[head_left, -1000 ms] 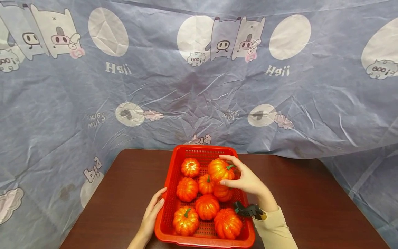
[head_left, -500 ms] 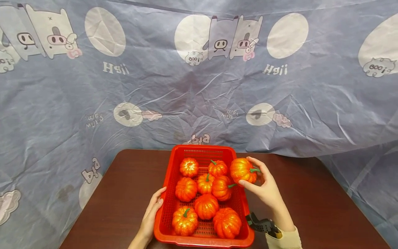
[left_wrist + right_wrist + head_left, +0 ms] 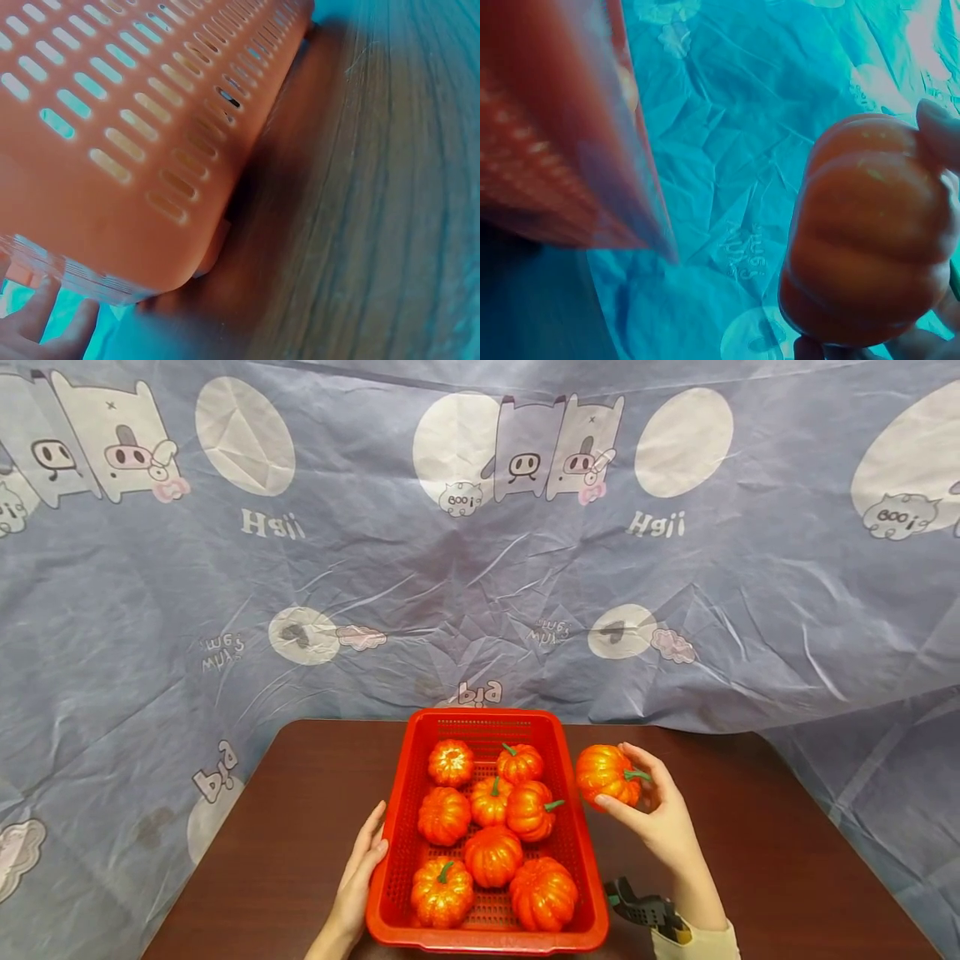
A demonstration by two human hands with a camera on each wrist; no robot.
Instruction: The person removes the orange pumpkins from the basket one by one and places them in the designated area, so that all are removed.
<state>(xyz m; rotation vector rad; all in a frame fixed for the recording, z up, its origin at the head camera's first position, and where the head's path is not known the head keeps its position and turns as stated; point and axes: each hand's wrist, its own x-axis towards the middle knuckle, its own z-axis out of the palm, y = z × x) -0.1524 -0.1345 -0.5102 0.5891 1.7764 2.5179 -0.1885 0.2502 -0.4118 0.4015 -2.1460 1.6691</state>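
Observation:
My right hand point(image 3: 663, 822) grips a small orange pumpkin point(image 3: 606, 774) with a green stem, held just outside the right rim of a red plastic basket point(image 3: 378, 893). In the right wrist view the ribbed pumpkin point(image 3: 870, 232) fills the lower right, with fingertips around its edge. My left hand point(image 3: 358, 872) lies along the basket's left side, fingers extended and thumb near the rim. The left wrist view shows two fingers point(image 3: 71, 330) by the slotted basket wall point(image 3: 67, 180). Inside the basket sit several more pumpkins point(image 3: 492, 857), some with green stems.
Under the basket is a dark brown wooden table point(image 3: 315, 777), which extends to both sides. A blue-grey cloth with cartoon prints point(image 3: 450, 585) hangs behind it. A black wrist device point(image 3: 637, 906) is strapped at my right wrist.
My right hand has lifted the pumpkin from above the basket's far right part and carried it rightward past the rim. The left hand stays at the basket's side.

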